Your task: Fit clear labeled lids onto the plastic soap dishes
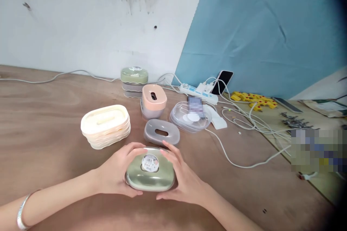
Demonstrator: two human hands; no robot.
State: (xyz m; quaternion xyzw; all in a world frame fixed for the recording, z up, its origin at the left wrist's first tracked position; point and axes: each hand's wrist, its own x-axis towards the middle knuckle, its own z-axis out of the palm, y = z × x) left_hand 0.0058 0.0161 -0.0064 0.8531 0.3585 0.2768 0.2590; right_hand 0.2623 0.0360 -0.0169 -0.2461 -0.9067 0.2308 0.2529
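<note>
Near the front of the table I hold a green oval box [150, 181] with a glossy clear cover and a round white label on top. My left hand [118, 169] is wrapped around its left end, thumb on the near side and fingers at the far edge. The right end is gripped the same way by my right hand [185, 177]. Just behind the box lies a grey oval lid [151, 138] with a slot. Further back, a pink slotted lid [158, 97] sits on a grey box body [149, 112].
Stacked cream oval pieces [105, 130] stand to the left. Clear plastic covers [184, 122] are at right. Behind are a green-topped stack [135, 77], a power strip [200, 94], a phone [222, 82] and loose white cables [225, 155]. Yellow pieces [253, 99] lie far right.
</note>
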